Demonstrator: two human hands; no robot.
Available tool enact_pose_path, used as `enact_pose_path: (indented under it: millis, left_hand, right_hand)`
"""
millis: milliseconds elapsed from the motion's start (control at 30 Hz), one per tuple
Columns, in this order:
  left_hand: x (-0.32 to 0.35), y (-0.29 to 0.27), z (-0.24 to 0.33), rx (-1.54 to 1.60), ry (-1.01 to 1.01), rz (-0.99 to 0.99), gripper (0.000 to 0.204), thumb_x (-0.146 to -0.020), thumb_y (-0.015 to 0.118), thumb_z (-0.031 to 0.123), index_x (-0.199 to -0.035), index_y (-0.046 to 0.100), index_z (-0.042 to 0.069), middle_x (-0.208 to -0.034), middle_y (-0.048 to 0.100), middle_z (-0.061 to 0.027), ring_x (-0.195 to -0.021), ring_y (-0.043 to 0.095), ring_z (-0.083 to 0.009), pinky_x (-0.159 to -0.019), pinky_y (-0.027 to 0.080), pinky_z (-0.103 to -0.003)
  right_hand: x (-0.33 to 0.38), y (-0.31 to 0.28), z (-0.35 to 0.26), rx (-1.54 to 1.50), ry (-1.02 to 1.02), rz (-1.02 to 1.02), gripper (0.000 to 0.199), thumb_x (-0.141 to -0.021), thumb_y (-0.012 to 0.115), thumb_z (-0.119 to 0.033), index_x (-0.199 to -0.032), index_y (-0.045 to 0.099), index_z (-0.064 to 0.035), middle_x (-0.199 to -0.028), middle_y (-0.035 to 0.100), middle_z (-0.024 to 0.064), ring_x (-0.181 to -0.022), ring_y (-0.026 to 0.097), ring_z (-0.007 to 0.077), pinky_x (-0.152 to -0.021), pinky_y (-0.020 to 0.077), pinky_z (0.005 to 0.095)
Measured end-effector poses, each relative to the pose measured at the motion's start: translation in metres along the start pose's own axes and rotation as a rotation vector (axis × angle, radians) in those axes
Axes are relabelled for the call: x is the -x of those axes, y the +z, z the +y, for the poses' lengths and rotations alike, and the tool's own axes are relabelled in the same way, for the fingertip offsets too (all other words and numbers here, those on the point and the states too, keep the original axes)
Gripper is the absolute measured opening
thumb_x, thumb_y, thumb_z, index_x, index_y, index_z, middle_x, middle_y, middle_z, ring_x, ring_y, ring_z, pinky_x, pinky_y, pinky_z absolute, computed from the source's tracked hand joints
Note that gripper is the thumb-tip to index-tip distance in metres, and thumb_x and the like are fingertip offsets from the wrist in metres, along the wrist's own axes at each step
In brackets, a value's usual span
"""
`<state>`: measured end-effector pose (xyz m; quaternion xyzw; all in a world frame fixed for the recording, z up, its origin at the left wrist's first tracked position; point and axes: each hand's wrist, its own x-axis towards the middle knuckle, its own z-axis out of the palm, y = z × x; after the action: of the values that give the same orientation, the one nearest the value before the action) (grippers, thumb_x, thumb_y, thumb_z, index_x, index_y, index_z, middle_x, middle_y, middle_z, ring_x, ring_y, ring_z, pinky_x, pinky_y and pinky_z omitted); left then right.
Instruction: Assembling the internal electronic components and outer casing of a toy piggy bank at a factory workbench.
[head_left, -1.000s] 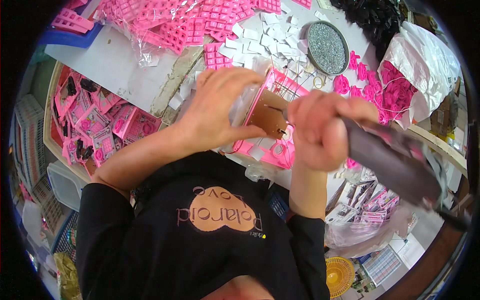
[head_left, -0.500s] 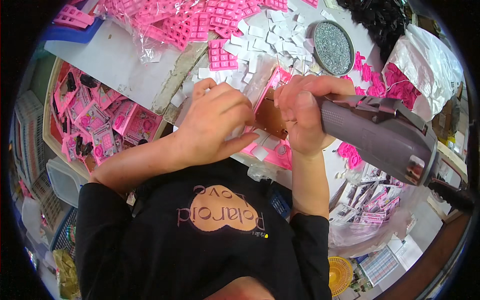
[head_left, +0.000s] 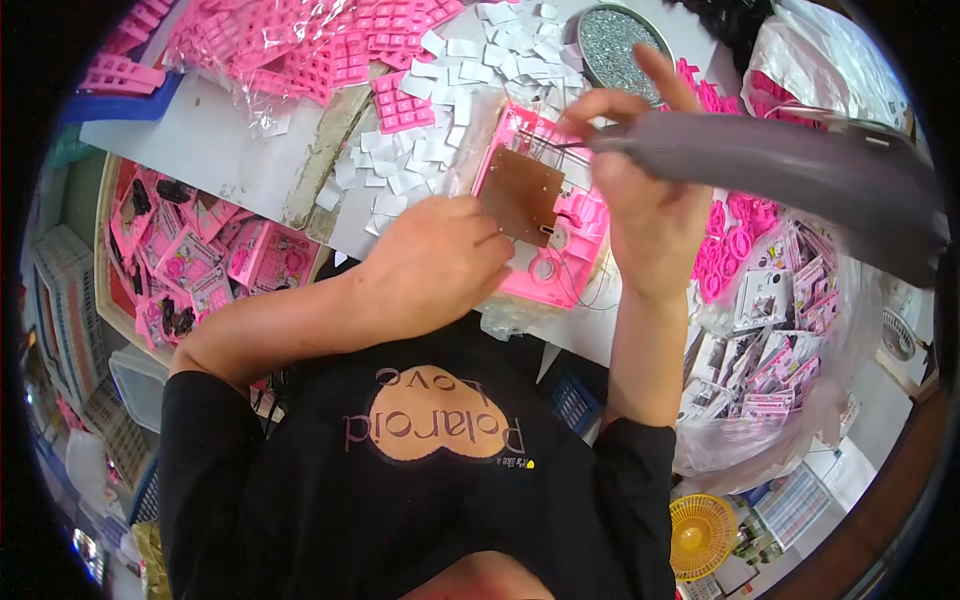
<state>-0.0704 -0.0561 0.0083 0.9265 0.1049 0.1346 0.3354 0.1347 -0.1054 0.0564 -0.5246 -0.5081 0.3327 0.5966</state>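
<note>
A pink plastic casing lies open on the table in front of me. Inside it sits a brown circuit board, with thin wires trailing around it. My left hand has its fingers curled at the casing's near left edge, gripping it. A grey electric screwdriver, blurred by motion, enters from the right. Its nose is held between thumb and fingers of my right hand, with other fingers lifted away. The thin dark bit points left over the casing's far end. Whether it touches a screw I cannot tell.
Beyond the casing are scattered white slips, pink keypads and a round tin of small silver screws. A crate of pink printed parts stands left. On the right are pink pieces and a plastic bag of printed panels.
The casing, tilted up before, now lies flatter with its board facing up. My right hand has swung the screwdriver bit over its far end. My left hand has lowered onto the casing's edge.
</note>
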Motion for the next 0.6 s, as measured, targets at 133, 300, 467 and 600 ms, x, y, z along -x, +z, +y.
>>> enact_pose_path:
  millis: [133,300,467,600]
  left_hand:
    - [-0.008,-0.017,-0.004,0.327,-0.248,0.027,0.013,-0.090,0.069,0.011,-0.099,0.070,0.003,-0.078,0.065,-0.0057,-0.067,0.062,-0.0220,-0.061,0.049,-0.034]
    - [-0.011,-0.022,-0.001,0.671,-0.537,0.005,0.015,-0.096,0.065,0.009,-0.105,0.070,-0.002,-0.087,0.072,-0.0044,-0.075,0.064,-0.0064,-0.062,0.050,-0.023]
    - [-0.012,-0.029,-0.004,1.094,-0.763,-0.104,0.014,-0.098,0.062,0.006,-0.106,0.069,-0.004,-0.086,0.070,-0.0058,-0.071,0.064,-0.0078,-0.062,0.051,-0.022]
    - [-0.012,-0.028,-0.012,1.057,-0.657,-0.193,0.013,-0.097,0.064,0.005,-0.105,0.069,-0.004,-0.085,0.070,-0.0060,-0.071,0.065,-0.0088,-0.061,0.053,-0.024]
  right_hand:
    - [0.052,-0.001,-0.012,0.230,0.445,0.002,0.065,-0.086,0.075,-0.007,-0.143,0.046,0.0010,-0.110,0.070,0.0096,-0.071,0.058,0.0062,-0.058,0.0469,0.0216]
    - [0.082,0.032,-0.004,0.109,0.568,0.076,0.044,-0.087,0.074,-0.005,-0.126,0.057,-0.0003,-0.088,0.072,0.0064,-0.060,0.057,0.0050,-0.055,0.0460,0.0214]
    - [0.079,0.024,0.004,0.088,0.601,0.004,0.028,-0.087,0.072,-0.001,-0.112,0.059,0.0003,-0.081,0.070,0.0079,-0.063,0.063,0.0091,-0.057,0.0484,0.0242]
    - [0.070,0.016,-0.001,0.081,0.619,-0.131,0.030,-0.091,0.067,0.003,-0.119,0.056,-0.0001,-0.084,0.067,0.0031,-0.069,0.059,0.0043,-0.058,0.0467,0.0201]
